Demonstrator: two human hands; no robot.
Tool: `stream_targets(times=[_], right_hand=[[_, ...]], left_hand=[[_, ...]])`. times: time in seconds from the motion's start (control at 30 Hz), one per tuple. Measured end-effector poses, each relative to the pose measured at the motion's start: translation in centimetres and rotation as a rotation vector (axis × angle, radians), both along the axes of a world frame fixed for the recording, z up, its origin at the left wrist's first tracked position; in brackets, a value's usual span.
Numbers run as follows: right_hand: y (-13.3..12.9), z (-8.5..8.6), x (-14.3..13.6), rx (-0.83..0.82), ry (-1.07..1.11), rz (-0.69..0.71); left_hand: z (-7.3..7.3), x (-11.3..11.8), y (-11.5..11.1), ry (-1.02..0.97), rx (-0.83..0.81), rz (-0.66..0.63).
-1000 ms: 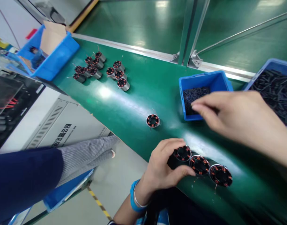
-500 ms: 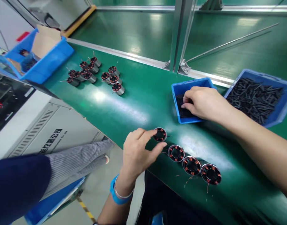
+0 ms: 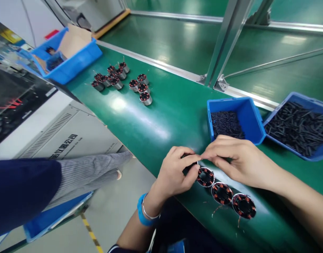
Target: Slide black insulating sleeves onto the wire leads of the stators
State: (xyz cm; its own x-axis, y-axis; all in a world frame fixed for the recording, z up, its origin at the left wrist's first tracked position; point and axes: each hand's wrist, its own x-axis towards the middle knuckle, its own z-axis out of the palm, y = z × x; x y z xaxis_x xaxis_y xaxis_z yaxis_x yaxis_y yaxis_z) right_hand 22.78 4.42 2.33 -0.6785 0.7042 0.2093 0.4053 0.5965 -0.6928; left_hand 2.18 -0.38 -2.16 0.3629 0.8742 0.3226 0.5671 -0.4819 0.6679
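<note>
My left hand (image 3: 174, 172) curls its thumb and fingers around a motor stator (image 3: 187, 169), which they mostly cover. Close against that stator, my right hand (image 3: 240, 163) pinches at its upper right edge; whatever is between those fingertips is too small to make out. Three more stators with copper windings stand in a slanting row on the green table: one (image 3: 205, 176) beside my left thumb, one (image 3: 221, 193) in the middle and one (image 3: 244, 206) at the right end. Thin wire leads stick out from the row.
Behind my right hand is a blue bin (image 3: 252, 121) of short black pieces; a wider blue bin (image 3: 306, 156) of longer black tubes adjoins it. Several stators (image 3: 145, 99) stand farther back. A blue crate (image 3: 79, 63) sits far left. A metal post (image 3: 224, 45) rises behind the table.
My right hand has left the small blue bin and come to the stator at my left hand. My left hand has closed in around that stator. The whole view has shifted somewhat.
</note>
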Motion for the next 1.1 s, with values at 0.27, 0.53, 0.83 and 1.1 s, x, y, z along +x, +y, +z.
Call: stream_targets(times=[0.27,0.53,0.83,1.1], right_hand=[[-0.3,0.0,0.1,0.074,-0.041,-0.091],[-0.5,-0.2,0.2,0.117,-0.044,-0.093],[-0.7,-0.4,0.1,0.154,-0.074,-0.044],[-1.0,1.2,-1.3,0.123,-0.318,-0.008]], left_hand=[[-0.6,0.3,-0.3,0.003,0.063,0.035],[-0.5,0.2,-0.4,0.025,0.057,0.038],[-0.4,0.4,-0.3,0.041,0.052,0.043],[-1.2,-1.0,-0.7,0.045,0.085,0.025]])
